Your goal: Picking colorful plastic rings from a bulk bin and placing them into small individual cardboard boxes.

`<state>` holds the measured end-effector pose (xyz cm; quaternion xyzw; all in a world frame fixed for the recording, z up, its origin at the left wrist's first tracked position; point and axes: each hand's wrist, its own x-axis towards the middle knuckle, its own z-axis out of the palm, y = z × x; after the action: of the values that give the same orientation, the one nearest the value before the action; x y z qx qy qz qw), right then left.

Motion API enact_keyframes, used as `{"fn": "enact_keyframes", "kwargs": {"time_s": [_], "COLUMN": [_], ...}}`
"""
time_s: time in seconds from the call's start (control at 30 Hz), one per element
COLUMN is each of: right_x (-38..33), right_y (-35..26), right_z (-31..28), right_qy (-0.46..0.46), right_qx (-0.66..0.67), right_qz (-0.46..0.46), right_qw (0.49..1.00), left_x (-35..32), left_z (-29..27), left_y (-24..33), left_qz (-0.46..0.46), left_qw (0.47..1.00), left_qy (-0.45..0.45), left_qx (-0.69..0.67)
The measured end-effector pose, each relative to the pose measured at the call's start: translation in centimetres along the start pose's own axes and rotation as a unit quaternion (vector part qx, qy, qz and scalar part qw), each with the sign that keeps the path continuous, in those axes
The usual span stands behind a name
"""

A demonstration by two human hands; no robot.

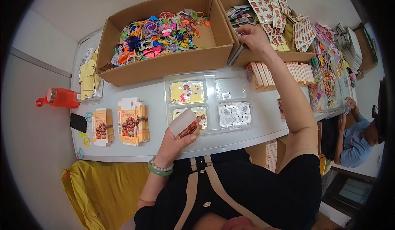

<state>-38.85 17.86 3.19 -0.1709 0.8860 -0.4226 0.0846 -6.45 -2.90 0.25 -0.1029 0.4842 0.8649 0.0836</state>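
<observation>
My left hand [177, 144], wearing a bead bracelet and a green bangle, is closed round a small printed carton [183, 123] with a white panel facing up. It is just above the near left part of a clear compartment tray [211, 106]. Yellow cards and picture pieces [187, 92] fill its left compartments; white printed packets [234, 114] lie at near right. My right hand [254, 39] reaches far right, over the near left corner of a cardboard box [284, 56] with sticker sheets [263, 8] and flat packets [240, 15]. Its fingers are pinched; what they hold is too small to name.
A large cardboard box [173, 61] of colourful hair ties [156, 36] stands at the back. Printed cartons [132, 121], a phone [78, 122] and a red bottle [61, 98] are at left. More cartons [263, 74] line the right box. Another person [356, 141] sits at far right.
</observation>
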Motion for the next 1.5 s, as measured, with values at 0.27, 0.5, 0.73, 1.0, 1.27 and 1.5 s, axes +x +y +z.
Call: {"fn": "enact_keyframes", "kwargs": {"time_s": [0.27,0.5,0.73,1.0,1.27,1.5], "right_x": [0.6,-5.2,-17.5,-20.6,-20.6,-11.6], "right_y": [0.7,-3.7,-12.5,-13.7,-13.8,-11.6], "right_z": [-1.4,-2.6,3.3,7.0,8.7,5.6], "right_qy": [-0.024,0.114,-0.109,-0.175,-0.225,-0.002], "right_qx": [0.182,0.251,0.046,-0.048,-0.137,-0.093], "right_qz": [0.126,-0.036,-0.319,-0.399,-0.413,-0.359], "right_qw": [0.975,0.961,0.940,0.899,0.871,0.929], "left_x": [-1.3,-2.4,-2.2,-4.3,-3.9,-3.0], "left_z": [0.4,-0.3,0.5,0.2,-1.9,-3.0], "left_y": [-0.8,0.1,0.9,0.1,-0.5,0.2], "left_qz": [-0.005,-0.046,-0.058,-0.003,-0.016,0.091], "left_qw": [1.000,0.998,0.995,0.997,0.998,0.989], "left_qy": [-0.003,-0.031,-0.067,-0.066,-0.061,0.064], "left_qx": [0.029,0.033,0.041,0.036,0.026,-0.096]}}
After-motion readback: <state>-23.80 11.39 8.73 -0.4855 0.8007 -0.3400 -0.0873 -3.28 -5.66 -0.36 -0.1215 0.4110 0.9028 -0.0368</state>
